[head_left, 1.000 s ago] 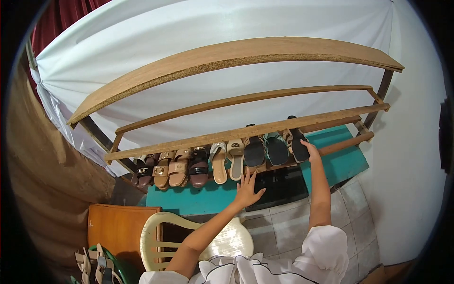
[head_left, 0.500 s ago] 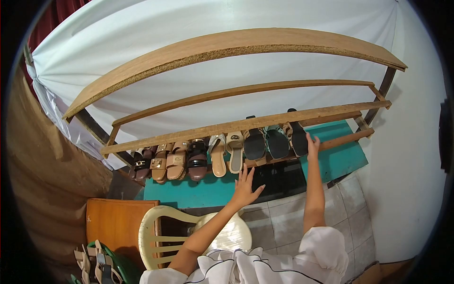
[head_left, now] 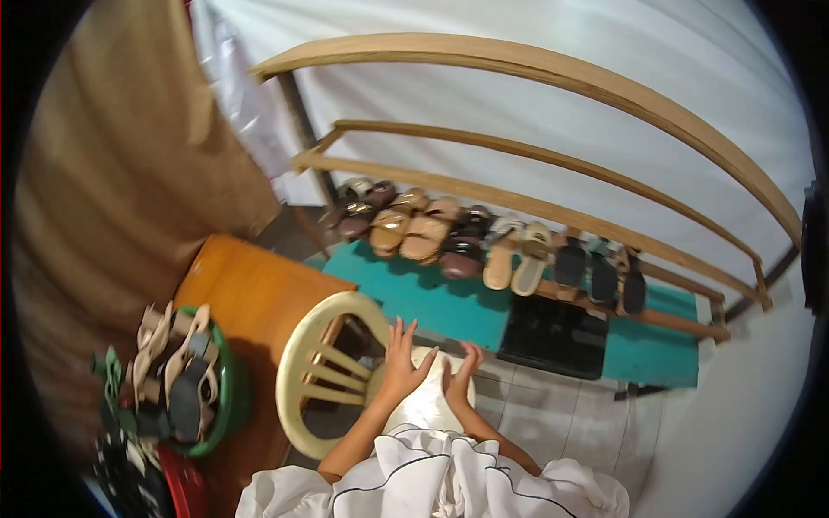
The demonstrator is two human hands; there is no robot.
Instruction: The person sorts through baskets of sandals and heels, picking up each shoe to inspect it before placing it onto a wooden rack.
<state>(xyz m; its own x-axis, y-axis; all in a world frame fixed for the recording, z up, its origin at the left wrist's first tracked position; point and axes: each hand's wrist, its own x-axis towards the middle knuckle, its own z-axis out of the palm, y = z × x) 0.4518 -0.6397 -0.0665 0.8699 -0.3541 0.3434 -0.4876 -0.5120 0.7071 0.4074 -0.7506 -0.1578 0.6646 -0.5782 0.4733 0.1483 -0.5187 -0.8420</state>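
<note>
My left hand point(head_left: 404, 367) is above the cream plastic chair point(head_left: 296, 380), fingers stretched upward and apart, with nothing in it. Close by on its right, my right hand point(head_left: 461, 377) hovers over the chair seat, fingers somewhat bent but apart, holding nothing. Beyond both hands a row of sandals leans on the lower shelf of a wooden rack point(head_left: 518, 194). Among them are brown slides point(head_left: 427, 240), dark maroon slides point(head_left: 462, 256), a tan slide point(head_left: 499, 263) and black-soled sandals point(head_left: 571, 266) toward the right end.
At left, a green basin point(head_left: 235, 401) full of sandals stands on an orange-brown wooden table point(head_left: 250, 281). A red container point(head_left: 183, 483) with dark items is in front of it. A teal bench point(head_left: 652, 345) with a black panel point(head_left: 553, 337) runs under the rack. Brown cloth hangs left.
My view has swung left, bringing the basins into sight. My right hand has left the rightmost black sandal and come back beside my left hand, which has also drawn back from the rack.
</note>
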